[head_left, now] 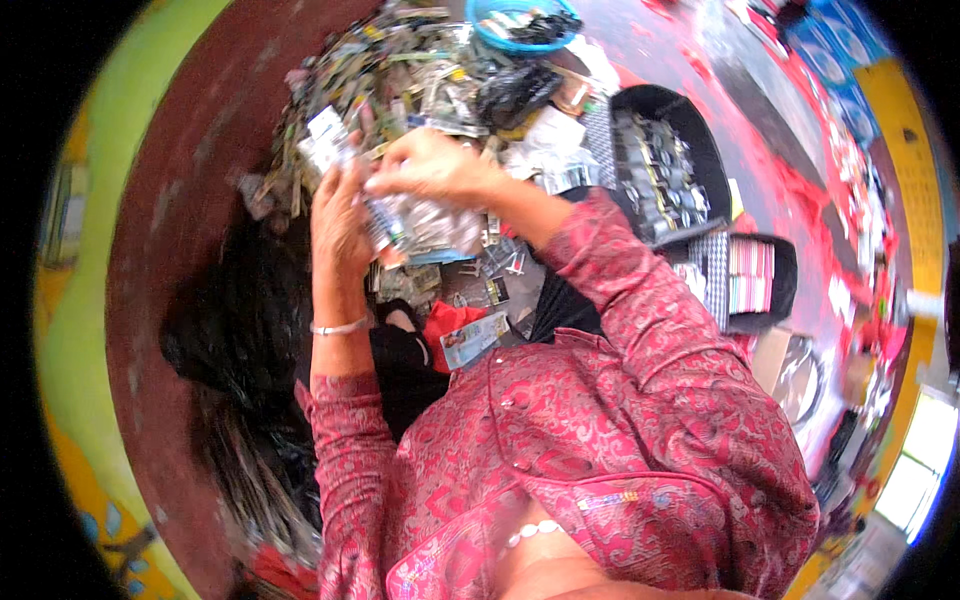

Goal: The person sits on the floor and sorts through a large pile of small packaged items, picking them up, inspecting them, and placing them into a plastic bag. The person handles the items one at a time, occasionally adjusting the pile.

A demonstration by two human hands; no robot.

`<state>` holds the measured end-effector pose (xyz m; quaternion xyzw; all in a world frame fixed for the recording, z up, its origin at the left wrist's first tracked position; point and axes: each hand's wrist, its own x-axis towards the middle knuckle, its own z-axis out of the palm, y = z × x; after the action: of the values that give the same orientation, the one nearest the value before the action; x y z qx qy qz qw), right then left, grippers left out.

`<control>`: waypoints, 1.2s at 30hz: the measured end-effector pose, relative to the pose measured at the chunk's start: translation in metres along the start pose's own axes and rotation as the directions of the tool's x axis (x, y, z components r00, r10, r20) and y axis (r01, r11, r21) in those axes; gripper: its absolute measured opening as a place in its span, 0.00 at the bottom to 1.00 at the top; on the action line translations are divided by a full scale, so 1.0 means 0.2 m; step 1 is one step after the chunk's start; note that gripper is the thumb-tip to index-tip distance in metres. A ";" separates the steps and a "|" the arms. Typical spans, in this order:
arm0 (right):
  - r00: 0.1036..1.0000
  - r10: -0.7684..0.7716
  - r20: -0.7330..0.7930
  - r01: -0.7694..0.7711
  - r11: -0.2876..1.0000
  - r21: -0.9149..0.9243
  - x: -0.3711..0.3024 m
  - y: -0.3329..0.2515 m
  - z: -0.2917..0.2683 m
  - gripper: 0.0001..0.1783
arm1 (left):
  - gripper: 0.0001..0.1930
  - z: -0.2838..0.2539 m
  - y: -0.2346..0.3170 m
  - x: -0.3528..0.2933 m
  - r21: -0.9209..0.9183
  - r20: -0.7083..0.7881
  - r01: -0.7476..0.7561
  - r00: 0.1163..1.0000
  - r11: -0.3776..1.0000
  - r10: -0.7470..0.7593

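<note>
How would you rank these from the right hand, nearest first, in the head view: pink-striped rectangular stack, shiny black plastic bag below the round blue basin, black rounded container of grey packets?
From the right hand:
1. Shiny black bag: ahead, right.
2. Black container: farther right.
3. Striped stack: lower right.

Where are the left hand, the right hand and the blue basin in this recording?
Left hand [340,222]: head view, back of the hand.
Right hand [432,167]: head view, back of the hand.
Blue basin [512,46]: head view, near wall.

Left hand [340,215] raised, forearm near vertical, fingers blurred; right hand [435,168] just beside, fingers curled, forearm slanting.
</note>
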<state>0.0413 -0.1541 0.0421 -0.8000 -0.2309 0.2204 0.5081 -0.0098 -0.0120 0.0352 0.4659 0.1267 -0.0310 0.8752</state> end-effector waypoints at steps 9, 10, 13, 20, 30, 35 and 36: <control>0.950 0.020 -0.310 -0.054 0.994 -0.100 -0.01 -0.02 0.13 0.16 | 0.32 -0.07 -0.04 0.07 0.366 0.007 -0.228 0.970 0.902 0.242; 0.951 0.049 -0.304 -0.072 0.995 -0.066 -0.01 -0.01 0.14 0.15 | 0.38 -0.10 -0.05 0.09 0.430 0.006 -0.255 0.960 0.866 0.280; 0.945 0.108 -0.310 -0.093 0.994 0.063 -0.02 -0.03 0.14 0.15 | 0.43 -0.10 -0.04 0.08 0.480 -0.023 -0.256 0.952 0.839 0.304; 0.911 0.041 -0.411 0.030 0.986 0.165 0.11 0.02 -0.11 0.13 | 0.19 -0.25 -0.02 0.21 0.147 -0.237 0.146 0.965 0.978 -0.108; 0.747 0.230 -0.623 0.514 0.393 0.762 -0.79 0.67 -0.93 0.14 | 0.18 -0.33 -0.08 0.25 -0.396 -0.022 0.293 0.944 0.870 -0.328; 0.510 0.739 -0.441 0.248 0.364 0.898 -1.35 1.24 -0.70 0.14 | 0.17 -0.27 -0.13 0.22 -0.209 -0.145 0.208 0.960 0.956 -0.241; 0.464 0.754 -0.466 0.214 0.415 0.884 -1.36 1.29 -0.64 0.14 | 0.17 -0.30 -0.13 0.19 -0.180 -0.107 0.207 0.968 0.962 -0.228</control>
<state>-0.0628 -0.5047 -0.1130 -0.4475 0.3515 -0.0156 0.8221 0.0117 0.0245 -0.0274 0.3749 0.2348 -0.0865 0.8926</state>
